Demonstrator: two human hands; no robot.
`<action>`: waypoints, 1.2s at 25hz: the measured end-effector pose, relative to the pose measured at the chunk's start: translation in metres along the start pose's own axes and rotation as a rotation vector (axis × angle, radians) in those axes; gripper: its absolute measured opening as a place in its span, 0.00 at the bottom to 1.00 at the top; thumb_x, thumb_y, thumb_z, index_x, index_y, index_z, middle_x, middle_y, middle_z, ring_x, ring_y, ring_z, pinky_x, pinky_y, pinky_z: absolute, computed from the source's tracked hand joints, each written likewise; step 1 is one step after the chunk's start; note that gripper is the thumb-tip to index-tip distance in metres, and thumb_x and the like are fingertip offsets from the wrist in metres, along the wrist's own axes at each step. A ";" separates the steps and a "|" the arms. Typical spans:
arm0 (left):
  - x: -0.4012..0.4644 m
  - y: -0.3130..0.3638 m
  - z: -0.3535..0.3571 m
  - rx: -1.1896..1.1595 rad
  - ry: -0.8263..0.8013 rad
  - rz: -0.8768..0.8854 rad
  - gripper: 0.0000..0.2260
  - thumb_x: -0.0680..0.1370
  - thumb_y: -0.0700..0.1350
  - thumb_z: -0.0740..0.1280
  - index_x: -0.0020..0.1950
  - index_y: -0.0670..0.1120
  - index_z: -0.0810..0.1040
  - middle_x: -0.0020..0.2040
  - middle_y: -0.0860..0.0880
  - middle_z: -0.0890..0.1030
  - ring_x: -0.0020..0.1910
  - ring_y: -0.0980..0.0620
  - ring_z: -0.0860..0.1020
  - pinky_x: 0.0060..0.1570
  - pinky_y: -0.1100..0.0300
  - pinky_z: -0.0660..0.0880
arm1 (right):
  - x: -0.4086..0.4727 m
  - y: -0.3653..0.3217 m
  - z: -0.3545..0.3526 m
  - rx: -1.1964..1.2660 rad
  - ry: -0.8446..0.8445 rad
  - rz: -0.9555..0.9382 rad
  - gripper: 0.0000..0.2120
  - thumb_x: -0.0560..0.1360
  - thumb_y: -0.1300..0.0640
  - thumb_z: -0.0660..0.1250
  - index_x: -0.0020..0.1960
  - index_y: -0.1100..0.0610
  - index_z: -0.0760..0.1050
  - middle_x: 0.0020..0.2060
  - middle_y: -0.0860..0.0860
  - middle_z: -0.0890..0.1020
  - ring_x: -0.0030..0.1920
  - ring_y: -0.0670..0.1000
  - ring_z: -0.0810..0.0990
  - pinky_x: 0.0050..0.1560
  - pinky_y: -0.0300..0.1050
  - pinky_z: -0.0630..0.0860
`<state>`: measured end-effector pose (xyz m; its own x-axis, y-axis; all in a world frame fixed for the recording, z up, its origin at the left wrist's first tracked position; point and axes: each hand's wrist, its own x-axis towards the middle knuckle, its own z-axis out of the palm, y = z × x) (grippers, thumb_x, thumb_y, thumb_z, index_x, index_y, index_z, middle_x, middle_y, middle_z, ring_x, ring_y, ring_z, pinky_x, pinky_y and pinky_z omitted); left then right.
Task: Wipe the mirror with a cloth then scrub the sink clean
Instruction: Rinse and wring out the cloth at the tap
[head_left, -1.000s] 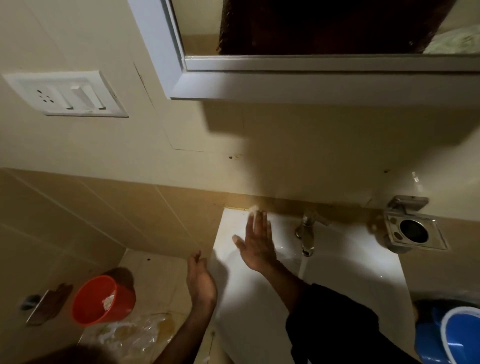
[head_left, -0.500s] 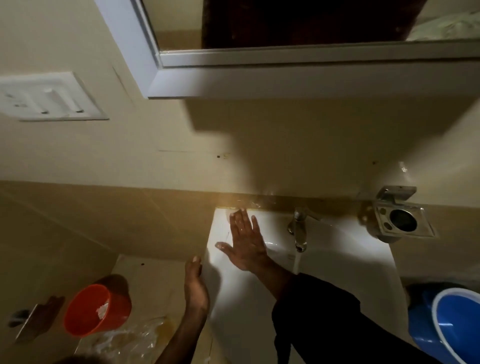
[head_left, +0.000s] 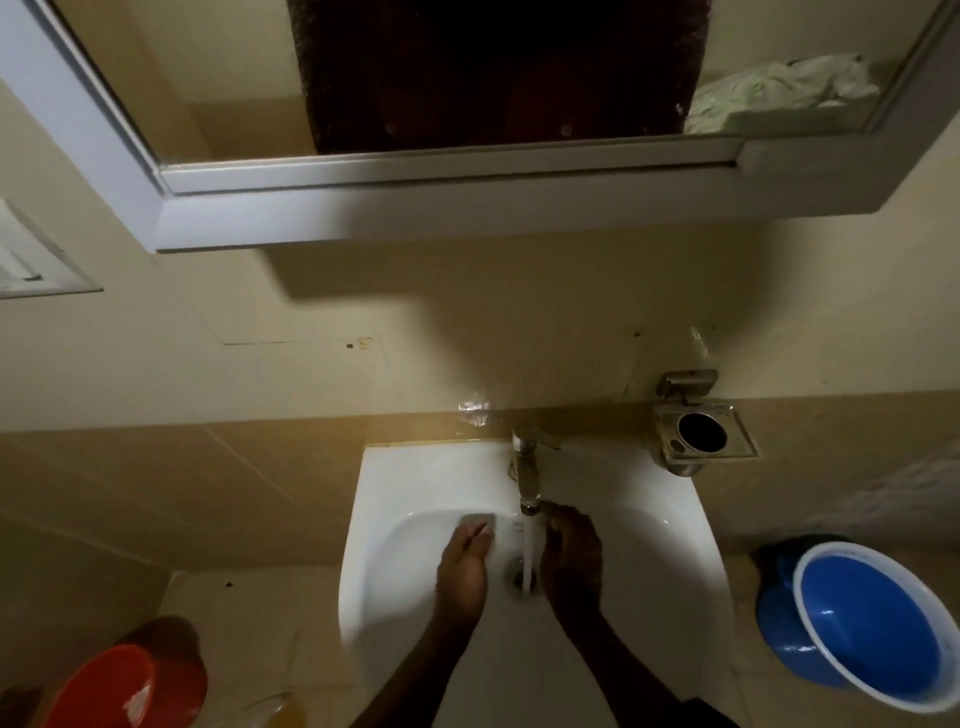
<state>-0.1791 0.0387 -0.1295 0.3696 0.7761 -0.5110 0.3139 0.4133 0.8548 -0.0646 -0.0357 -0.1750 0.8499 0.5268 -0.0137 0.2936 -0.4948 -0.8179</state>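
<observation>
The white sink (head_left: 670, 525) hangs on the tiled wall, and its metal tap (head_left: 527, 478) runs a stream of water into the drain (head_left: 517, 577). My left hand (head_left: 462, 569) is inside the basin, left of the stream. Its fingers lie against a small pale pad (head_left: 480, 521) on the basin's back wall. My right hand (head_left: 571, 564) is on the right of the stream, fingers loosely bent toward the water just under the spout, holding nothing I can see. The mirror (head_left: 234, 78) in its white frame hangs above.
A metal holder (head_left: 701, 434) is fixed to the wall right of the tap. A blue basin (head_left: 872, 629) stands on the floor at the right, a red bucket (head_left: 119, 691) at the lower left. A switch plate (head_left: 31, 260) is on the left wall.
My view swung right and centred on the sink. My right hand left the sink's back left rim and went beside the water. My left hand came from outside the sink into the basin.
</observation>
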 end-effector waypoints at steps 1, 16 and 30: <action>0.001 0.002 0.013 -0.144 -0.042 -0.160 0.07 0.81 0.46 0.62 0.53 0.49 0.80 0.53 0.46 0.83 0.50 0.47 0.80 0.45 0.60 0.73 | -0.006 -0.010 0.004 0.119 -0.081 0.095 0.10 0.78 0.60 0.62 0.53 0.53 0.81 0.47 0.54 0.85 0.45 0.54 0.83 0.44 0.43 0.81; 0.004 0.046 0.011 -0.181 0.015 -0.198 0.13 0.74 0.33 0.59 0.51 0.44 0.78 0.42 0.45 0.81 0.43 0.47 0.74 0.37 0.59 0.66 | 0.069 0.020 0.009 -0.364 0.028 -0.320 0.23 0.70 0.66 0.63 0.65 0.64 0.74 0.63 0.61 0.77 0.65 0.63 0.73 0.66 0.62 0.71; 0.051 0.056 -0.016 1.007 -0.164 0.498 0.33 0.73 0.38 0.63 0.78 0.49 0.60 0.77 0.52 0.65 0.74 0.50 0.65 0.72 0.59 0.62 | 0.053 -0.001 0.001 -0.563 0.043 -0.313 0.25 0.68 0.62 0.67 0.65 0.53 0.74 0.52 0.59 0.78 0.50 0.61 0.77 0.47 0.56 0.75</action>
<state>-0.1565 0.1086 -0.1059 0.7367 0.6448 -0.2038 0.6332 -0.5520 0.5425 -0.0202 -0.0064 -0.1758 0.6998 0.6830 0.2094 0.7056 -0.6150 -0.3521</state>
